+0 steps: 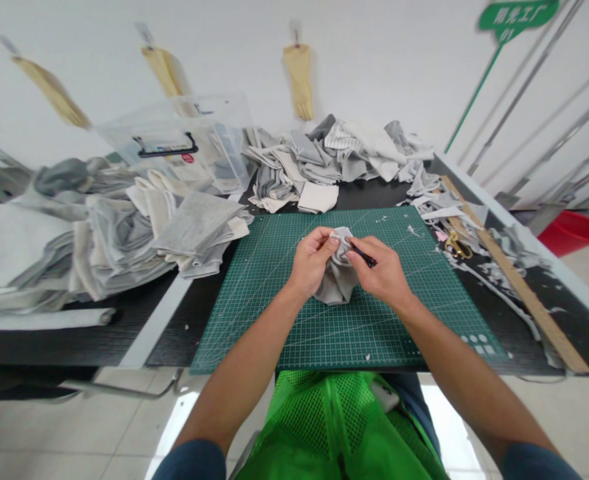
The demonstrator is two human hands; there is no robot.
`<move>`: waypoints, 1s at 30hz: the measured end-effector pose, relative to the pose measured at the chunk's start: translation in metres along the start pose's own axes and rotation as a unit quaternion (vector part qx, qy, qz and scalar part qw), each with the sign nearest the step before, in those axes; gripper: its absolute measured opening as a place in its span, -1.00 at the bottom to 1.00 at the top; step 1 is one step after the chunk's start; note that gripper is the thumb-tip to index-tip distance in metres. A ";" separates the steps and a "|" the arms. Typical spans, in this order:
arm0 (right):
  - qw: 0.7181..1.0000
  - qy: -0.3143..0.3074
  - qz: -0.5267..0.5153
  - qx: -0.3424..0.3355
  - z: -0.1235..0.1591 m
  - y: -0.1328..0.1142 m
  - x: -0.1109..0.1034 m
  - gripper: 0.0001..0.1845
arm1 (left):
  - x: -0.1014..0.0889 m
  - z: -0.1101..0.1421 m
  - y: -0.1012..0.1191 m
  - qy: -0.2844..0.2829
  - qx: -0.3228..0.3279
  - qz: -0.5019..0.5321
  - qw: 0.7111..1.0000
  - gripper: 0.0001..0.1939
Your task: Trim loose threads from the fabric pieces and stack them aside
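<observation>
A piece of grey fabric point(335, 283) hangs bunched between my two hands, above the green cutting mat point(254, 313). My left hand point(313, 260) pinches its upper left edge between thumb and fingers. At the upper right of the cloth, my right hand point(380, 270) is closed around a small black-handled tool point(363, 257). The working end of this tool is hidden by the fabric and fingers, so its kind cannot be made out. The right thumb and fingertips also touch the cloth.
Stacks of folded grey and cream cloth point(194, 230) lie left, with more cloth point(319, 157) behind the mat. A clear plastic box point(174, 167) stands at the back left. Gold-handled scissors point(457, 247), a wooden ruler point(519, 287) and fabric scraps point(511, 250) lie right.
</observation>
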State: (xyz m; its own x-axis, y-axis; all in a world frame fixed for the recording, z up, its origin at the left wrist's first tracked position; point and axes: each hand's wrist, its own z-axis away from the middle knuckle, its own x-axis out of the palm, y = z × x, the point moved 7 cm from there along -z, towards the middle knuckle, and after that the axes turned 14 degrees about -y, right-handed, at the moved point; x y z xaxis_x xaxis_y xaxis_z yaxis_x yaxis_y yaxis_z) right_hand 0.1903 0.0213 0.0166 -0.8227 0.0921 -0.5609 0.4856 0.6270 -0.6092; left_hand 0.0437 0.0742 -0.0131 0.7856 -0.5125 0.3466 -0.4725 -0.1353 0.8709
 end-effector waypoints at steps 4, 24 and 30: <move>1.000 0.002 -0.019 0.003 -0.001 0.000 -0.001 -0.70 | 0.001 0.000 0.000 -0.010 0.003 -0.028 1.000 -0.69; 0.997 0.030 -0.050 0.051 0.000 0.005 -0.007 -0.77 | -0.002 0.002 0.001 0.017 -0.001 -0.072 0.997 -0.74; 0.997 0.048 0.023 0.059 0.001 0.004 -0.011 -0.69 | -0.001 0.007 0.007 0.070 -0.012 -0.169 0.983 -0.84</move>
State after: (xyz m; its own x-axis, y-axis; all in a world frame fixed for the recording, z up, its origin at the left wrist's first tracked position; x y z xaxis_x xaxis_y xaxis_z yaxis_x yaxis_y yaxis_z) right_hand 0.2021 0.0219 0.0197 -0.8199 0.1956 -0.5381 0.5510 0.5251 -0.6486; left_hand 0.0371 0.0683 -0.0101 0.9442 -0.3198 0.0790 -0.1669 -0.2577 0.9517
